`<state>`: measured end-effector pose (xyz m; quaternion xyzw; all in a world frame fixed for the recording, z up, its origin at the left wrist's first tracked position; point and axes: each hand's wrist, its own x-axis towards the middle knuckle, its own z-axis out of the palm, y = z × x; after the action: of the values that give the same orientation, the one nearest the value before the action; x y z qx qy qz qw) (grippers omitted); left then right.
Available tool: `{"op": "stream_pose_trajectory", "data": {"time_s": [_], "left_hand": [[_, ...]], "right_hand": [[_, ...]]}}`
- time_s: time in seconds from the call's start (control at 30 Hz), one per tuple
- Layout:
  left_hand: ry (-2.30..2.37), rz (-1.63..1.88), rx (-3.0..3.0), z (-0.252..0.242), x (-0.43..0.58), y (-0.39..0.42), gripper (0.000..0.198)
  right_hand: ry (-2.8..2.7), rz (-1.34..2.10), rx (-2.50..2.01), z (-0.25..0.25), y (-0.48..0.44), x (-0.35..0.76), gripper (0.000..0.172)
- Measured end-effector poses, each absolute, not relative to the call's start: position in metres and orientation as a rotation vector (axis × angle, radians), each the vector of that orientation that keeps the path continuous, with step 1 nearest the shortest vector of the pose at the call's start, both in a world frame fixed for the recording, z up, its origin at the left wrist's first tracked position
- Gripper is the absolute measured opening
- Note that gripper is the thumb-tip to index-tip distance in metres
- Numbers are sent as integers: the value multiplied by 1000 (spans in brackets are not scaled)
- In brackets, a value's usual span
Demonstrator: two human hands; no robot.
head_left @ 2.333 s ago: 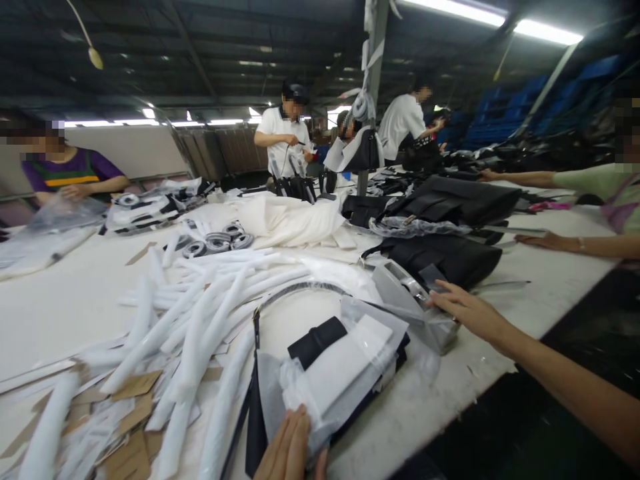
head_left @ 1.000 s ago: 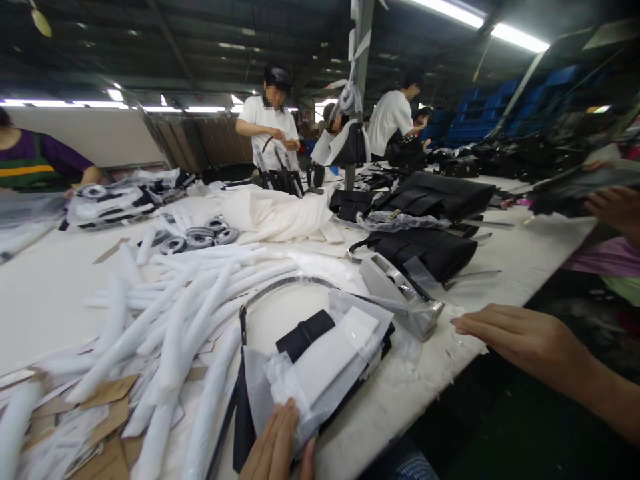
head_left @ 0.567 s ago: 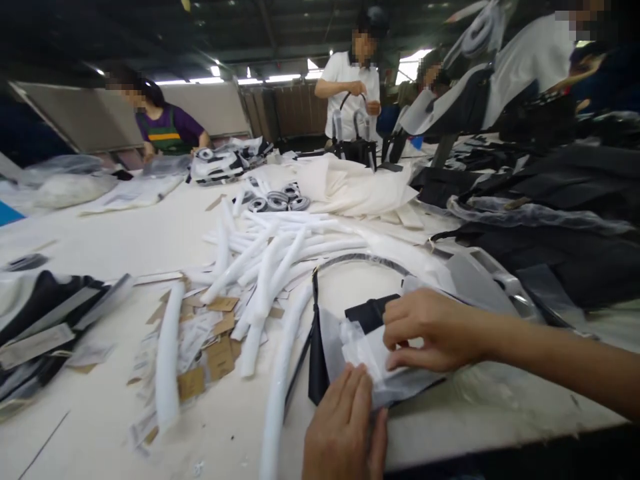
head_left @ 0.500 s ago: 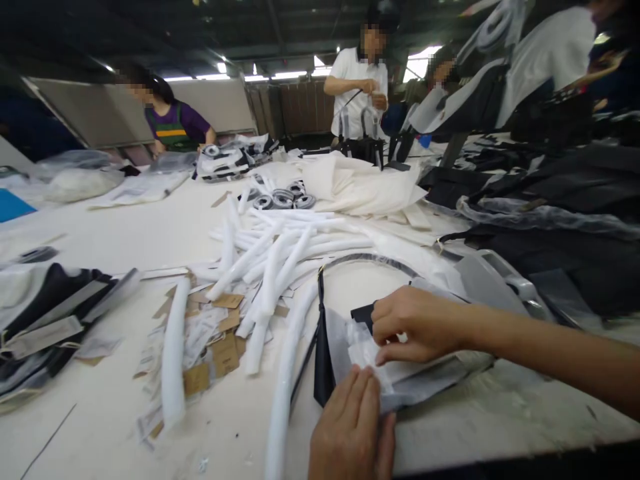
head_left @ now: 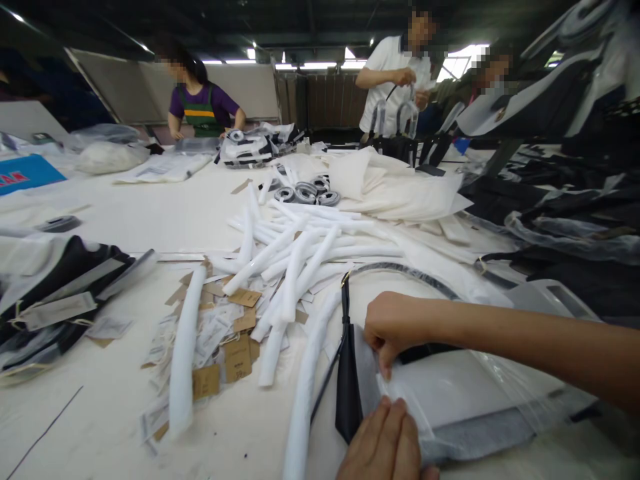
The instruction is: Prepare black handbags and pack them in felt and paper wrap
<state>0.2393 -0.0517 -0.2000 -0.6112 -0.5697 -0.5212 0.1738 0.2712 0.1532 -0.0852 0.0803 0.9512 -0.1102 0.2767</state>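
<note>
A black handbag [head_left: 349, 387] lies on the table, its strap [head_left: 400, 267] arching behind it in clear film. Over its body are white sheeting and a clear plastic wrapper [head_left: 460, 393]. My left hand [head_left: 383, 443] rests flat at the near edge of the wrapper, fingers extended side by side. Above it, my right hand [head_left: 393, 323] bends down with thumb and fingers closed at the wrapper's edge, close to my left fingertips. The bag's far side is partly hidden by my right forearm.
White foam tubes [head_left: 300, 267] lie in a pile beyond the bag, several brown tags [head_left: 237, 360] beside them. One long tube [head_left: 307, 393] runs left of the bag. Black bags [head_left: 60, 300] lie at far left. Co-workers [head_left: 205, 107] stand across the table.
My right hand has moved left along the wrapper and turned down, its fingers closing at the edge. More of the wrapper shows flat on the right. The view has shifted.
</note>
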Motion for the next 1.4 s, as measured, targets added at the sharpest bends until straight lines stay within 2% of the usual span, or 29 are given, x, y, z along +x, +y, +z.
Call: {"op": "stream_pose_trajectory", "data": {"time_s": [0.2,0.33,0.6,0.7,0.83,0.97,1.03,1.13,1.3,1.4], "left_hand": [[-1626,-1455,-1714,-220,245,-53,44],[-1594,-1366,-1796,-232,247,-55,43],[-1563,-1348,-1796,-235,244,-53,45],[-1553,-1459,-1653,-235,248,-48,47],[-1536,-1579,-1534,-235,253,-43,49],[-1512,-1452,-1676,-237,247,-48,45],[-1494,-1375,-1754,-238,241,-52,41],[-1452,-1287,-1827,-233,232,-54,38],[-1359,-1228,-1887,-220,220,-54,36],[-1391,-1229,-1913,-218,221,-55,33]], "right_hand": [[2525,-369,397,-91,168,264,43],[2465,-475,444,-98,184,258,44],[2100,-958,462,-118,211,248,64],[2011,-1043,495,-121,214,245,69],[2036,-1048,537,-120,211,248,57],[2290,-906,632,-105,202,262,28],[2459,-828,663,-94,194,273,22],[2563,-798,591,-83,177,290,30],[2514,-742,585,-92,159,300,61],[2457,-745,636,-102,161,296,66]]}}
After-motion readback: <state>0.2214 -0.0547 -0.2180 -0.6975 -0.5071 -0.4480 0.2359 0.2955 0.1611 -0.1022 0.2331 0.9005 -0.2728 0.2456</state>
